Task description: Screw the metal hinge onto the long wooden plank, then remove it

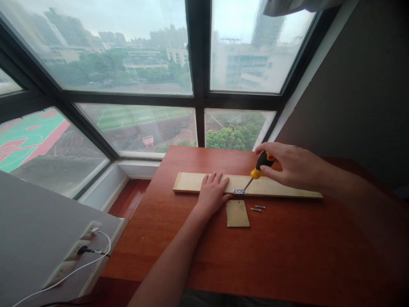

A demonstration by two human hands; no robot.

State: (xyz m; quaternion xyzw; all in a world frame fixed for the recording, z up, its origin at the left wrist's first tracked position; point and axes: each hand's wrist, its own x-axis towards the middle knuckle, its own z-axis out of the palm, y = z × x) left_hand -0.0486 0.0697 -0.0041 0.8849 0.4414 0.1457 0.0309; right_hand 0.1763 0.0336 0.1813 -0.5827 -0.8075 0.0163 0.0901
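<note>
On the bench [287,251], the wooden board [188,182] lies under the left hand's [213,190] flat, spread fingers, whose firm pressure should prevent slipping. The screwdriver [255,174], in the right hand's [287,164] wrapped fingers, would likely work best square to the metal fitting [239,192] at the board's near edge; board and fitting run left-right, the shaft points down-left.

Plank [188,182] on table [287,247], 2 screws [255,209] right of panel [238,214]

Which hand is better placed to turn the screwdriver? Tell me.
Probably the right hand: it holds the screwdriver, tip at the metal piece; the left hand lies on the board.
</note>
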